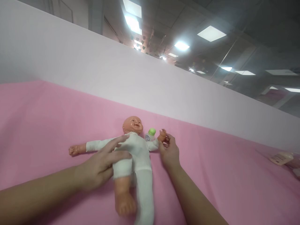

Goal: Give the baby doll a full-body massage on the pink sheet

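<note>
A baby doll (137, 150) in a white bodysuit lies on its back on the pink sheet (47, 118), head toward the far wall. My left hand (105, 164) rests flat on the doll's belly and hip, fingers spread. My right hand (168, 150) pinches the doll's small hand at the end of its outstretched arm. A small bottle with a green cap (150, 133) lies beside the doll's shoulder, just left of my right hand. One doll leg is bare, the other is covered in white.
A plain white wall (117, 72) rises behind the pink surface. A cream-coloured bottle (281, 157) lies at the far right edge. Ceiling lights show above the wall.
</note>
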A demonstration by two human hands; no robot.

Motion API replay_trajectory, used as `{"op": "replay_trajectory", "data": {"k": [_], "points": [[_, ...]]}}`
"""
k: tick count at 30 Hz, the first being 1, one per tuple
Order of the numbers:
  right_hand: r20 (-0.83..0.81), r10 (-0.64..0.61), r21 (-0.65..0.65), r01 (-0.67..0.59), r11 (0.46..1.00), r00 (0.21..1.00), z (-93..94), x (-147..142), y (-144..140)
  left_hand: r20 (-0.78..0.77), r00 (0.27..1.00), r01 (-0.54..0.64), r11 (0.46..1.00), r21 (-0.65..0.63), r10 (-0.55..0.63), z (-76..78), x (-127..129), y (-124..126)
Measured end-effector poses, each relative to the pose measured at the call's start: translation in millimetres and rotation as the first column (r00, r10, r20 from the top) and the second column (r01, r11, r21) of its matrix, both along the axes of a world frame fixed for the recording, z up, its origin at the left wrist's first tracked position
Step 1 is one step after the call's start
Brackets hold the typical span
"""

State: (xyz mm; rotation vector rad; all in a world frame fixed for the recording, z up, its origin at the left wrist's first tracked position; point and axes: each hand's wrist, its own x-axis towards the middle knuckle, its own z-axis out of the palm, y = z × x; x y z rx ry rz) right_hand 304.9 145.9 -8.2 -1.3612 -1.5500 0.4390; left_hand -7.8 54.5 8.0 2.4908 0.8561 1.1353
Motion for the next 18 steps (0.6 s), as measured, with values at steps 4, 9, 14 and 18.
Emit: {"op": "replay_trajectory", "data": {"k": [4,9,14,18], "points": [[0.263,0.215,0.116,-0.253,0.961,0.94,-1.0,-24,-13,0.021,0.993,-0.106,0.978,-0.182,0.112,-7.2,-8,22],[0.456,0.384,0.041,-0.45,0.892,0.803,-2.3,-34,-16,0.046,0.991,-0.104,0.941,-0.323,0.126,-15.1,-6,37],[0.348,0.353,0.019,-0.383,0.923,0.868,-5.8,-33,-17,0.01,0.996,-0.084,0.982,-0.167,0.087,-16.0,-4,29],[-0.021,0.297,0.007,-0.297,0.955,0.955,-10.5,-23,-7,-0.011,0.999,0.049,0.999,-0.008,-0.049,-9.7,0,9]]}}
